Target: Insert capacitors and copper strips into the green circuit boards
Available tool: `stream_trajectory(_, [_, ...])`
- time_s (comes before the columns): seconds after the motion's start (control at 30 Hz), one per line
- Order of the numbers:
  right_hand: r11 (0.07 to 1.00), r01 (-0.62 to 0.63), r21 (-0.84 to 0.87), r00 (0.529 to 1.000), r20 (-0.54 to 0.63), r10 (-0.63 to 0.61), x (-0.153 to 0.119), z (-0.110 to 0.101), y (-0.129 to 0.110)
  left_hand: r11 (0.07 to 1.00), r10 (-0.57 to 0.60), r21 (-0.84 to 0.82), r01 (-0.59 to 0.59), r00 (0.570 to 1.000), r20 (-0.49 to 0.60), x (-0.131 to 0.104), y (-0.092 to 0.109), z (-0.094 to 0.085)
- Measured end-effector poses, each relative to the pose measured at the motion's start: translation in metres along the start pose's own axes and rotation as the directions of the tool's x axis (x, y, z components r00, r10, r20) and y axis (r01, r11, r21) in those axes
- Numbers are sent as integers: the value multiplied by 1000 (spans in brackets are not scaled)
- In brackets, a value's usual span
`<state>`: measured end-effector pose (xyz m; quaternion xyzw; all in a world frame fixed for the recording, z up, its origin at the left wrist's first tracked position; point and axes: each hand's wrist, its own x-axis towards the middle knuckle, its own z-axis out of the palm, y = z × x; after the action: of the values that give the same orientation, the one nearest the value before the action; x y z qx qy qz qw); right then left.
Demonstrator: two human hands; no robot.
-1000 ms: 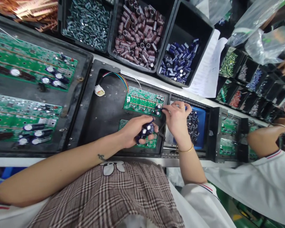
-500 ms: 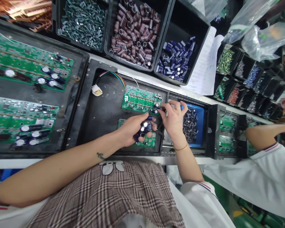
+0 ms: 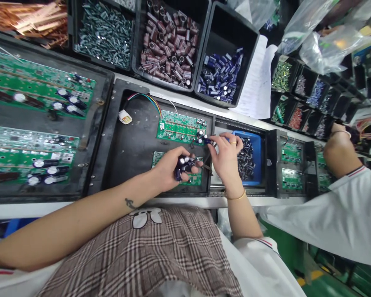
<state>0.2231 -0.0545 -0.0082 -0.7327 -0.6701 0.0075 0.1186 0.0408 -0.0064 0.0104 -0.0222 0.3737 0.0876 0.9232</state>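
Observation:
My left hand (image 3: 170,169) is curled round several dark blue capacitors (image 3: 185,163), above the lower green circuit board (image 3: 198,175), which it partly covers. At the right end of the upper green board (image 3: 182,127), my right hand (image 3: 224,150) pinches a dark blue capacitor (image 3: 207,140) between thumb and fingers. Next to that capacitor, other small dark capacitors stand on the board. Both boards lie in a black tray (image 3: 120,144). Coloured wires run from the upper board to a white connector (image 3: 125,117).
Black bins of green (image 3: 105,37), brown (image 3: 170,45) and blue parts (image 3: 221,74) stand behind the tray. A blue bin (image 3: 256,161) is right of my right hand. Larger boards (image 3: 34,86) lie left. Another person's arm (image 3: 343,154) is at far right.
The view has shifted slightly. My left hand has drawn back a little from the upper board, and its fingers have shifted round the capacitors. A blue capacitor now shows at my right fingertips.

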Motion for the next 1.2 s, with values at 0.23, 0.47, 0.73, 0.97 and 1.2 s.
stream_trajectory(0.23, [999,-16,34,999,-41,17,1,12,1,994,61,94,-60,998,-7,-4,-8,-7])
stream_trajectory(0.47, [996,-13,85,1000,-4,14,7,10,5,974,141,174,-143,990,21,-1,-6,-10])
stream_trajectory(0.73, [992,21,126,1000,19,-23,12,6,12,937,260,245,-249,966,-11,0,-5,-11])
stream_trajectory(0.97, [993,76,85,997,-3,-76,12,9,13,935,260,250,-250,965,-8,-1,-4,-13])
stream_trajectory(1.2, [994,83,66,994,-80,-77,-1,5,-6,919,294,285,-272,955,-34,2,-8,-14])
